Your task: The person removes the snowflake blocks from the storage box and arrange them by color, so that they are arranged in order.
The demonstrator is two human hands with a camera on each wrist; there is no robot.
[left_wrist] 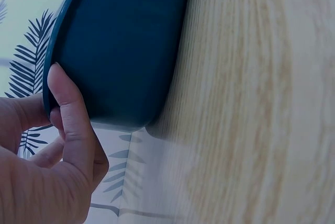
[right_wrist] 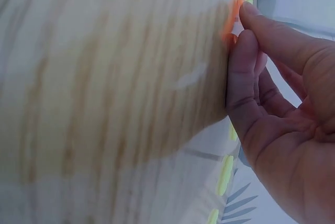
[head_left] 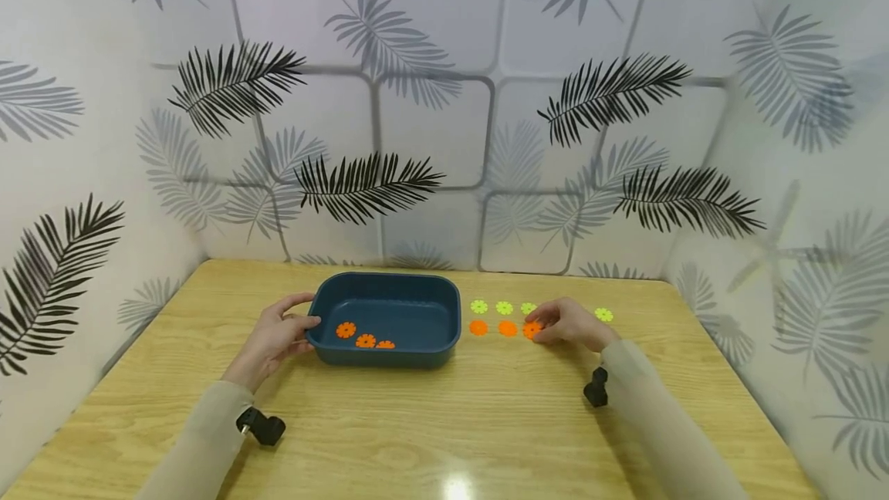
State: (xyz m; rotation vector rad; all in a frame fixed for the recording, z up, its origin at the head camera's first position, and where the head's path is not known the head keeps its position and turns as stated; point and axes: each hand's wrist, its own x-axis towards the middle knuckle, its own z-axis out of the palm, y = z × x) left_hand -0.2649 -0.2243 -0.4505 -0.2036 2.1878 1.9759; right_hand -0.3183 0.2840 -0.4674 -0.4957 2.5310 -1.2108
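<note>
A dark blue rectangular basin (head_left: 385, 358) stands on the table, with three orange flower-shaped discs (head_left: 346, 329) lying inside it. At its left end, my left hand (head_left: 274, 336) grips the rim, fingers on the outer wall in the left wrist view. To the right of the basin, my right hand (head_left: 571, 322) pinches the edge of an orange flower-shaped disc (head_left: 532, 330) between thumb and fingertips, low at the tabletop. That disc is the rightmost in a short row, beside two other orange discs (head_left: 508, 328).
Behind the orange row runs a row of yellow-green flower-shaped discs (head_left: 504, 307), partly hidden by the right hand; one yellow-green disc (head_left: 604, 315) shows right of it. A leaf-patterned wall covering (head_left: 430, 137) encloses the wooden table (head_left: 444, 423) at back and sides.
</note>
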